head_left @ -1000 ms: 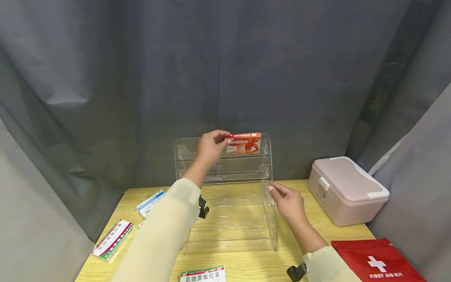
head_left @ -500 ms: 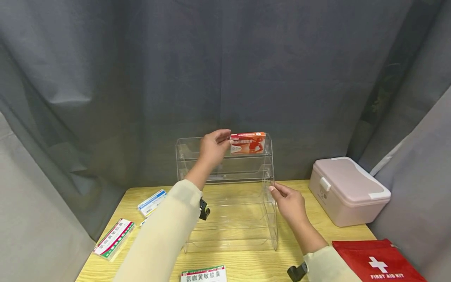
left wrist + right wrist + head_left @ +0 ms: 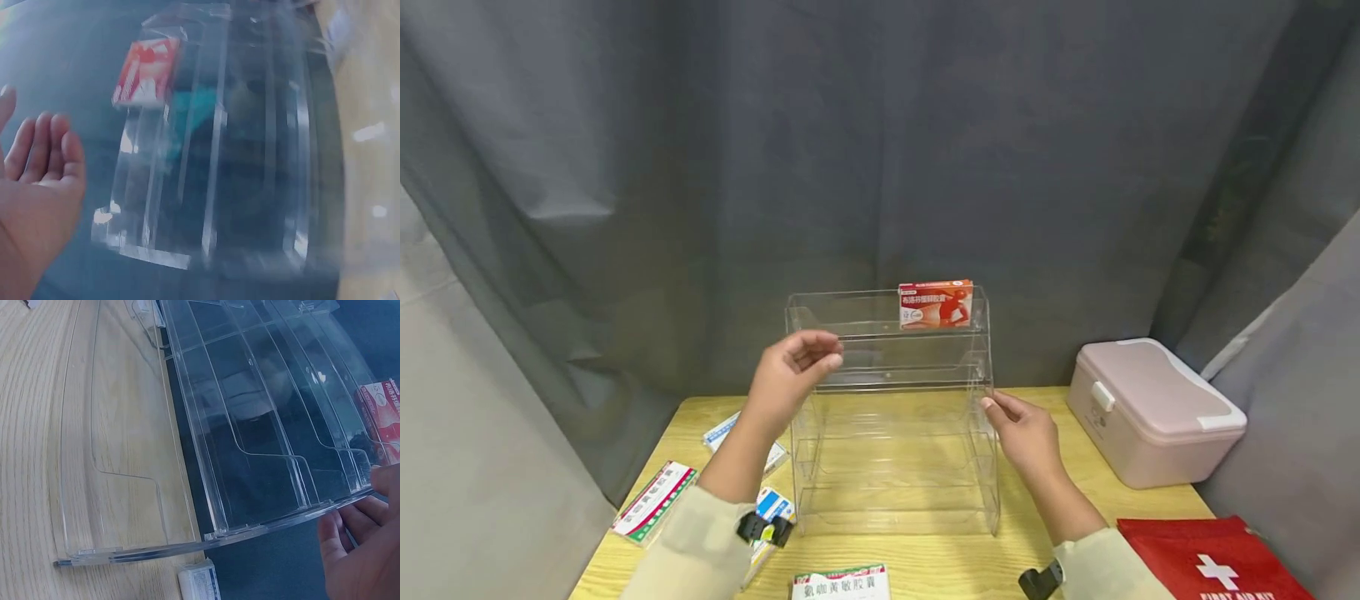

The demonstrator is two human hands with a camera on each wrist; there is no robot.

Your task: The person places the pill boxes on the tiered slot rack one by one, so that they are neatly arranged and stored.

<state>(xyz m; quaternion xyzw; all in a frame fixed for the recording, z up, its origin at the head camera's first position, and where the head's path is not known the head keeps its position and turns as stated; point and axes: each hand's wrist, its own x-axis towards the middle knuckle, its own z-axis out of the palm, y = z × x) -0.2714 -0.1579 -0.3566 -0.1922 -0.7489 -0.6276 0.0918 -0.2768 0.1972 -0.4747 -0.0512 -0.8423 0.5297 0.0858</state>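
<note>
A clear tiered plastic rack (image 3: pixel 880 385) stands upright on the table. In its top tier, at the right end, sits a red and white medicine box (image 3: pixel 936 305) with nobody's fingers on it. My left hand (image 3: pixel 793 375) is in front of the rack's upper left side, fingers loosely bent and holding nothing; the left wrist view shows the bare palm (image 3: pixel 44 200). At the rack's right side edge, my right hand (image 3: pixel 1022 429) pinches the plastic between thumb and fingers. The right wrist view shows that hand (image 3: pixel 365 544) on the panel's edge.
Left of the rack lie a red-green-white medicine box (image 3: pixel 655 502) and blue-white boxes, one (image 3: pixel 775 505) partly behind my left wrist. Another medicine box (image 3: pixel 841 585) lies at the front. A pink lidded case (image 3: pixel 1150 417) and a red first aid pouch (image 3: pixel 1210 550) are at right.
My left hand has let go of the red medicine box and drawn back down and left. The box slid slightly right within the top tier beforehand. My right hand keeps its hold on the rack.
</note>
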